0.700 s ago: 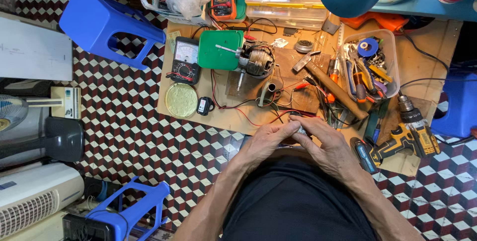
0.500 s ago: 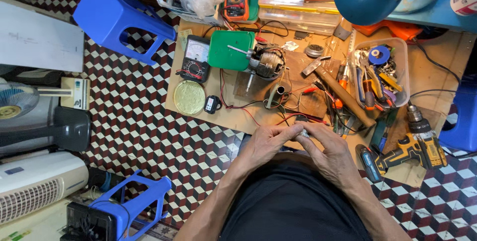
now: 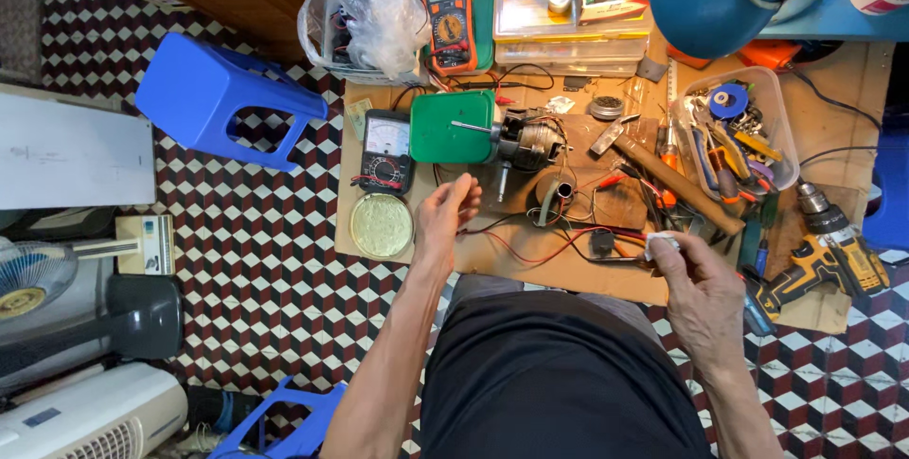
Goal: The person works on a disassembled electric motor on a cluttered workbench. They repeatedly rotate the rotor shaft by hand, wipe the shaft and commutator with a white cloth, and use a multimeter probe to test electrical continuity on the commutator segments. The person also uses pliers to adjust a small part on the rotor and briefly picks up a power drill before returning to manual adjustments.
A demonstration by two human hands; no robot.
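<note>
A cardboard sheet (image 3: pixel 568 274) is lying on a checkered tile floor, crowded with tools around a small electric motor (image 3: pixel 525 142). Just below the motor, the left hand (image 3: pixel 445 218) is hovering half-open over red and black wires (image 3: pixel 530 241), holding nothing. Right of the motor, the right hand (image 3: pixel 696 279) is pinching a small white piece (image 3: pixel 660 243) where the wires end. Pulling there could probably tug the leads loose or drag the motor.

Blue stool (image 3: pixel 222 99), green box (image 3: pixel 453 126), checkered red-black-white floor (image 3: pixel 256 260).
</note>
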